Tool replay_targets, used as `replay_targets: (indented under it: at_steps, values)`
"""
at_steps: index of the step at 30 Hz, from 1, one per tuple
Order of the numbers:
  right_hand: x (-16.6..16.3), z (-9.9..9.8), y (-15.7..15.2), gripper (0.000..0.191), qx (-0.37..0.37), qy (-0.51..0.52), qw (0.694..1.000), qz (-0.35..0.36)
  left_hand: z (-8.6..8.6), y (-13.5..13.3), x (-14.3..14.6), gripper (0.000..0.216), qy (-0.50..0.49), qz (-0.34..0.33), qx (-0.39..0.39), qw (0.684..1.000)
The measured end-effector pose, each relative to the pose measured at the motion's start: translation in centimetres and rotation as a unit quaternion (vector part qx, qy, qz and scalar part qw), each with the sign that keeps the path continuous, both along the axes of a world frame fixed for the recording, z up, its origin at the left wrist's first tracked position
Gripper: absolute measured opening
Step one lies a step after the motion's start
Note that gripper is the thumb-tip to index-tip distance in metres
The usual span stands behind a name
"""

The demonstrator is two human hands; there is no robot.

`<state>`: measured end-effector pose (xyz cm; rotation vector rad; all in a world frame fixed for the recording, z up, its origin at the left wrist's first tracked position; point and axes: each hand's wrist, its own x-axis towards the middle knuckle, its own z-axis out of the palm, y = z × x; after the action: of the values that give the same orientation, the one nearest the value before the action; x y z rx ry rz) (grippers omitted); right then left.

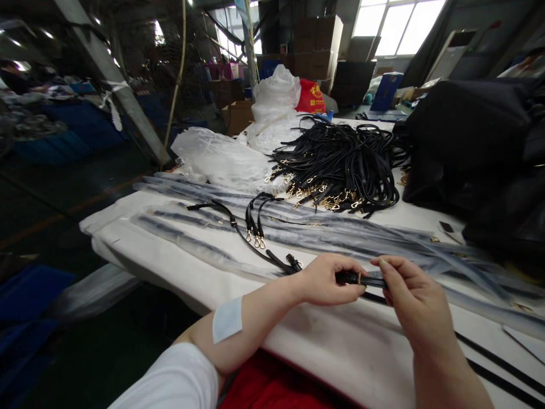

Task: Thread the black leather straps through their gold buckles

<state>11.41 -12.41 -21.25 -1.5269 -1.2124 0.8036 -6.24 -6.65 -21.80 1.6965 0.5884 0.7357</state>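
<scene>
1. Our left hand [330,281] is closed round a black strap [373,282]; our right hand [415,289] pinches it on the 3 o'clock side. Strap sits between both, above the table [353,346].
2. Best guess at technique: we hold the left grip steady, keep the layers flat and aligned at the gold band [360,278], and pull straight, no twist.
3. Our fingers cover both ends of the gripped stretch. Can't tell if the band is a buckle or a plain loop.
4. Black lengths at 4 o'clock run out of frame; can't confirm they join ours.
5. At 10 o'clock, three gold clips [256,241] show clearly; the plastic sleeves [191,241] beyond them haze their contents.
6. At 11 o'clock, the strap pile [340,162] is too tangled for us to count.
</scene>
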Motion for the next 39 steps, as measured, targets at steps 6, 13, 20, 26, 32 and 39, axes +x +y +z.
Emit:
replay_targets:
  at_steps: [6,13,20,26,32,39]
  values:
    - [-0.6,0.5,-0.2,0.037,0.012,-0.051,0.999,0.001,0.1,0.1,0.0,0.016,0.015,-0.030,0.022,0.999]
    - [-0.5,0.5,-0.1,0.036,0.017,-0.090,0.996,0.017,0.3,0.2,0.2,0.009,-0.062,-0.076,-0.161,0.982]
    - [-0.4,0.9,-0.3,0.037,0.006,-0.154,0.973,0.174,0.8,0.3,-0.2,0.029,-0.086,-0.059,-0.278,0.955]
    - [-0.4,0.9,0.0,0.029,-0.003,-0.184,0.967,0.176,0.6,1.0,-0.7,0.051,-0.021,-0.163,-0.245,0.956]
    - [-0.3,1.4,0.0,0.031,0.004,-0.149,0.975,0.163,0.5,0.8,-0.7,0.052,-0.002,-0.177,-0.254,0.951]
    - [-0.1,1.3,0.2,0.028,0.039,-0.198,0.974,0.104,0.0,0.7,-0.2,0.047,-0.025,-0.100,-0.245,0.964]
